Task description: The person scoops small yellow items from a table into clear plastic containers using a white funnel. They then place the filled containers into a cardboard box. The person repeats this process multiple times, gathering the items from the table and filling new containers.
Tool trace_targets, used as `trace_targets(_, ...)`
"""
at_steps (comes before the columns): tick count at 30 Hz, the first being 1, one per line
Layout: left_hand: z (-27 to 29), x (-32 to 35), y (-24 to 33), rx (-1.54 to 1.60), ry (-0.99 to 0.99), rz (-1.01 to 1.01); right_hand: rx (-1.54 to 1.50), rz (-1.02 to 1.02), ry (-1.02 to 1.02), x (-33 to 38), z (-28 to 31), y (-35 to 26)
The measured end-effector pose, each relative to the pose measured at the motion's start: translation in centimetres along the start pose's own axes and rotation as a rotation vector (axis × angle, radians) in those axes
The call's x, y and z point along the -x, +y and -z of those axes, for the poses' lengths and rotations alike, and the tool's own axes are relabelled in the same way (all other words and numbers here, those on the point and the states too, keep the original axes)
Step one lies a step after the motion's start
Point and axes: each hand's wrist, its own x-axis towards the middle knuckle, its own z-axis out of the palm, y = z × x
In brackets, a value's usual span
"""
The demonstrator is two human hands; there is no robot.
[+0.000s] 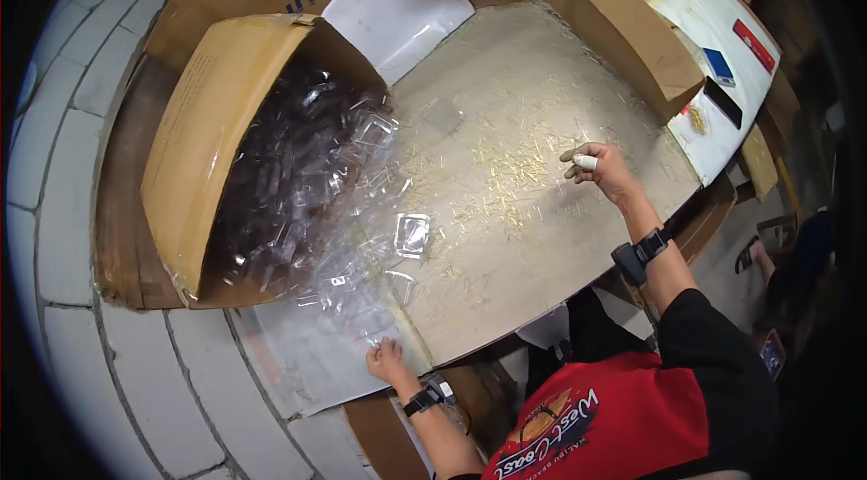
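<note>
My left hand [386, 361] is at the table's near left edge, fingers curled together at the rim of a clear plastic piece [373, 341]. Over the right part of the table is my right hand [601, 171], a white wrap on one finger. Its fingers are bent toward each other; anything between the tips is too small to make out. Thin gold-coloured pins [515, 168] lie scattered to the left of that hand. A small clear square plastic case [412, 236] rests between my hands, and another clear case [441, 116] lies farther back.
A tipped cardboard box [212, 110] at the left spills many clear plastic pieces [298, 182] onto the table [506, 290]. Cardboard walls [623, 24] border the far side. At the right, a white board [722, 132] holds a blue box [719, 66] and a dark phone-like slab [722, 103].
</note>
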Motion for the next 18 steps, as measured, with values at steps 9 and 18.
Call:
trace_targets(9,-0.3,3.4,-0.8,-0.818,-0.214,-0.707,1.057,0.253,-0.061,5.1,-3.6,5.3)
trace_targets(18,1.0,2.4,-2.7,-0.768,-0.019,-0.759,1.005,0.442,0.857,4.3,17.5,3.5)
